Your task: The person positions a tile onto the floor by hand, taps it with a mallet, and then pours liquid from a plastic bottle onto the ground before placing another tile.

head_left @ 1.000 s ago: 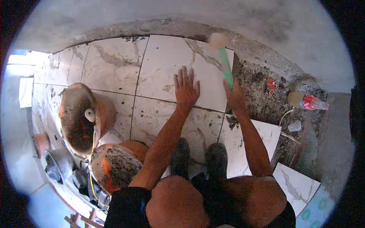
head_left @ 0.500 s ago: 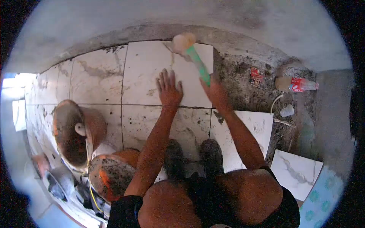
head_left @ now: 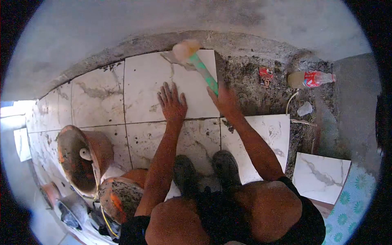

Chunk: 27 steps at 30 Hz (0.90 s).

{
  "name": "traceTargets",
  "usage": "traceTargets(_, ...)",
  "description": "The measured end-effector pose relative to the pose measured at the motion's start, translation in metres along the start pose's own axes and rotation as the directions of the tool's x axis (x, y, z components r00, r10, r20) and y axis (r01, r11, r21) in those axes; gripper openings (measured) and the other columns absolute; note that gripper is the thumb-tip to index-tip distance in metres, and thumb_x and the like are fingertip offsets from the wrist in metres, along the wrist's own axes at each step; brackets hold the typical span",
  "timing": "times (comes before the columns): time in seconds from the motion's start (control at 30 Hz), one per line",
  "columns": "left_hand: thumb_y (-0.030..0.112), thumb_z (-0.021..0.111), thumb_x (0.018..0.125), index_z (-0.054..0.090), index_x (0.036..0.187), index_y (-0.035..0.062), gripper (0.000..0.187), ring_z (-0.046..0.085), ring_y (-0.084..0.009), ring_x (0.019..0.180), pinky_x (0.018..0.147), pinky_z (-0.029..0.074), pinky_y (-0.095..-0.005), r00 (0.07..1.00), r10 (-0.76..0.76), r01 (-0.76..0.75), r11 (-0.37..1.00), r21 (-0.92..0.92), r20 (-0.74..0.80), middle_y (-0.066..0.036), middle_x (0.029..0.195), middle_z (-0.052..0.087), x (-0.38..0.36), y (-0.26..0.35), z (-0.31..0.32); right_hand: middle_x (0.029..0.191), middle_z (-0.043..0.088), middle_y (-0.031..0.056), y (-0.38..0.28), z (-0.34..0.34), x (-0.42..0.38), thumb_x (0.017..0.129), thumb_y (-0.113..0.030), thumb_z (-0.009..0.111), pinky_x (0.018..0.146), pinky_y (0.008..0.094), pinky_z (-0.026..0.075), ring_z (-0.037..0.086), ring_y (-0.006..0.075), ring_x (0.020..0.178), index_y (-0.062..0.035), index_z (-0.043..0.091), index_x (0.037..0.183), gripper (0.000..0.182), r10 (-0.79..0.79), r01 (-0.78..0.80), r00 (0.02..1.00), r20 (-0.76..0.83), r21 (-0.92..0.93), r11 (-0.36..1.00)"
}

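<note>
My left hand (head_left: 173, 103) lies flat with its fingers spread on a white marbled tile (head_left: 143, 83) by the wall. My right hand (head_left: 225, 102) is wrapped round the green handle of a mallet (head_left: 200, 67). The mallet's pale, blurred head is over the upper part of the same tile; whether it touches the tile cannot be made out.
Two dirty orange buckets (head_left: 104, 149) (head_left: 118, 198) stand at the left. Bare rough ground (head_left: 249, 87) at the right holds a red packet (head_left: 265, 76), a bottle (head_left: 312, 79) and a plastic cup (head_left: 304, 108). A loose tile (head_left: 320, 175) lies at lower right.
The view has shifted and tilted slightly. My right hand still grips the mallet, whose head stays over the tile's upper part. My left hand remains flat on the tile.
</note>
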<state>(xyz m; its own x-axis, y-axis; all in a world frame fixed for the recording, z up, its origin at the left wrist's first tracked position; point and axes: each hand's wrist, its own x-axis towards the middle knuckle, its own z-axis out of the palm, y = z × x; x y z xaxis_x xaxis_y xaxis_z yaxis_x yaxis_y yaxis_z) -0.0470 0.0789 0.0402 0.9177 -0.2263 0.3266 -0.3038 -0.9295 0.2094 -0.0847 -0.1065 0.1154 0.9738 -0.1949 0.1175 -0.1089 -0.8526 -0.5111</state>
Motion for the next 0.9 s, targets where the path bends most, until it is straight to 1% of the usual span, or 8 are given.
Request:
traceTargets(0.1, 0.028, 0.048, 0.086, 0.039, 0.129, 0.0057, 0.05, 0.026, -0.0355, 0.127, 0.103, 0.02, -0.0498, 1.0, 0.005, -0.005, 1.0, 0.002, -0.014, -0.021, 0.137, 0.026, 0.001, 0.001, -0.001, 0.063, 0.057, 0.0197, 0.017, 0.022, 0.002, 0.082, -0.039, 0.055, 0.051, 0.0459, 0.048, 0.057, 0.0361, 0.055, -0.0017, 0.051, 0.085, 0.037, 0.092, -0.084, 0.99, 0.105, -0.072, 0.994)
traceTargets(0.23, 0.029, 0.048, 0.086, 0.039, 0.128, 0.0055, 0.049, 0.027, -0.0359, 0.126, 0.103, 0.021, -0.0501, 1.0, -0.001, 0.001, 1.0, 0.0, 0.003, -0.021, 0.137, 0.027, 0.001, 0.002, -0.003, 0.061, 0.056, 0.0178, 0.01, 0.027, 0.002, 0.082, -0.037, 0.056, 0.047, 0.0439, 0.047, 0.056, 0.0335, 0.051, -0.0015, 0.052, 0.086, 0.036, 0.024, -0.021, 0.994, 0.103, -0.03, 0.999)
traceTargets(0.3, 0.029, 0.048, 0.086, 0.04, 0.128, 0.0052, 0.049, 0.028, -0.036, 0.125, 0.103, 0.02, -0.0501, 1.0, 0.006, -0.006, 1.0, 0.003, -0.017, -0.021, 0.137, 0.027, 0.003, -0.002, -0.001, 0.058, 0.054, 0.0202, 0.019, 0.042, -0.006, 0.085, -0.038, 0.053, 0.048, 0.0464, 0.045, 0.056, 0.0394, 0.053, 0.0022, 0.049, 0.091, 0.041, -0.05, 0.049, 0.995, -0.086, -0.02, 0.999)
traceTargets(0.53, 0.028, 0.05, 0.085, 0.04, 0.127, 0.0042, 0.05, 0.029, -0.0368, 0.124, 0.102, 0.021, -0.051, 1.0, 0.018, -0.018, 1.0, -0.019, -0.026, -0.022, 0.136, 0.028, 0.0, -0.001, -0.004, 0.058, 0.055, 0.0202, -0.005, 0.014, -0.001, 0.086, -0.037, 0.052, 0.047, 0.0459, 0.045, 0.056, 0.0383, 0.05, 0.0022, 0.05, 0.092, 0.04, -0.047, 0.048, 0.999, 0.007, -0.036, 0.998)
traceTargets(0.6, 0.028, 0.05, 0.085, 0.04, 0.127, 0.0043, 0.05, 0.029, -0.0368, 0.125, 0.102, 0.021, -0.0511, 0.999, 0.023, -0.023, 0.999, -0.024, -0.034, -0.021, 0.136, 0.028, 0.0, 0.001, -0.002, 0.057, 0.055, 0.0196, 0.009, 0.025, 0.002, 0.085, -0.036, 0.052, 0.046, 0.0444, 0.045, 0.057, 0.0363, 0.05, 0.0017, 0.05, 0.092, 0.039, 0.084, -0.082, 0.986, 0.146, -0.021, 0.996)
traceTargets(0.7, 0.028, 0.049, 0.085, 0.04, 0.128, 0.0045, 0.05, 0.028, -0.0365, 0.125, 0.102, 0.021, -0.0512, 1.0, 0.011, -0.012, 0.999, -0.031, -0.008, -0.021, 0.136, 0.027, 0.002, 0.002, 0.001, 0.058, 0.055, 0.0194, 0.007, 0.02, 0.008, 0.085, -0.035, 0.052, 0.047, 0.0449, 0.046, 0.057, 0.0357, 0.05, 0.0022, 0.05, 0.091, 0.038, -0.053, 0.053, 0.998, 0.043, 0.02, 0.998)
traceTargets(0.8, 0.029, 0.049, 0.085, 0.04, 0.128, 0.0046, 0.05, 0.027, -0.036, 0.126, 0.102, 0.021, -0.0507, 1.0, 0.015, -0.015, 1.0, 0.005, -0.019, -0.02, 0.137, 0.027, 0.001, 0.0, 0.001, 0.061, 0.056, 0.0205, -0.001, 0.017, -0.005, 0.085, -0.035, 0.052, 0.049, 0.0468, 0.045, 0.058, 0.0366, 0.054, 0.0028, 0.049, 0.091, 0.039, 0.096, -0.088, 0.989, 0.109, -0.08, 0.993)
traceTargets(0.9, 0.03, 0.048, 0.085, 0.04, 0.128, 0.0052, 0.05, 0.027, -0.0358, 0.126, 0.103, 0.02, -0.0504, 1.0, 0.019, -0.019, 0.999, 0.035, 0.003, -0.021, 0.137, 0.027, -0.002, 0.002, -0.001, 0.062, 0.056, 0.0216, 0.011, 0.014, 0.006, 0.085, -0.037, 0.052, 0.051, 0.0492, 0.045, 0.058, 0.0381, 0.058, 0.0027, 0.048, 0.091, 0.041, 0.057, -0.056, 0.991, 0.123, -0.01, 0.998)
